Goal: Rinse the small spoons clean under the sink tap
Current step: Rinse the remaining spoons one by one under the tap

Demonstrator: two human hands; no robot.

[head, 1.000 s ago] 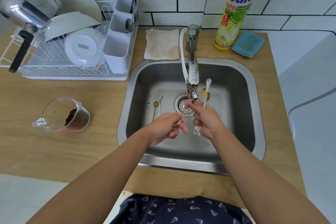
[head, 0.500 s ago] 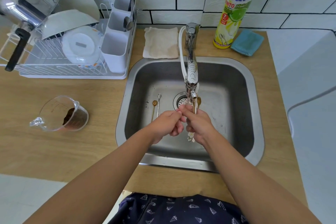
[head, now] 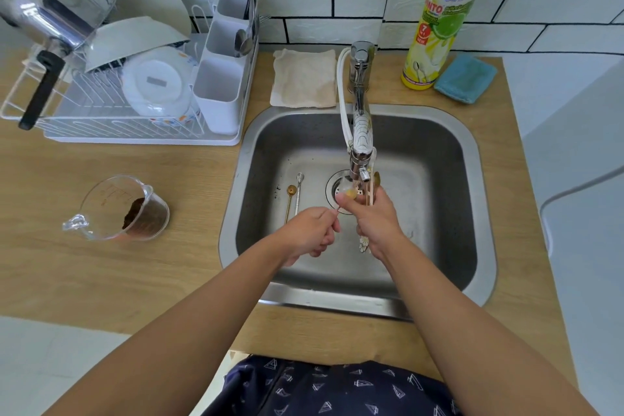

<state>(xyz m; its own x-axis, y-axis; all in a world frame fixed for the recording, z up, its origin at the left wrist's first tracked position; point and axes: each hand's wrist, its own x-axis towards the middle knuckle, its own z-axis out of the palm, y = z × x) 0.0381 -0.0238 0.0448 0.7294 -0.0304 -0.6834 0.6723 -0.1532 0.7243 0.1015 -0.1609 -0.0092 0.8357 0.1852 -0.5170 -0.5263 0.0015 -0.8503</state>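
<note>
The right hand, clenched round a bundle of small spoons, has lowered their bowls beneath the tap. The left hand now pinches one spoon's handle. Two more spoons lie left of both hands: rinsing has barely begun.

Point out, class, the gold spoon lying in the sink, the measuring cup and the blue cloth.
gold spoon (head: 291,191), head view, its bowl.
measuring cup (head: 101,194), head view, its clear wall.
blue cloth (head: 466,78), head view, its middle.
</note>
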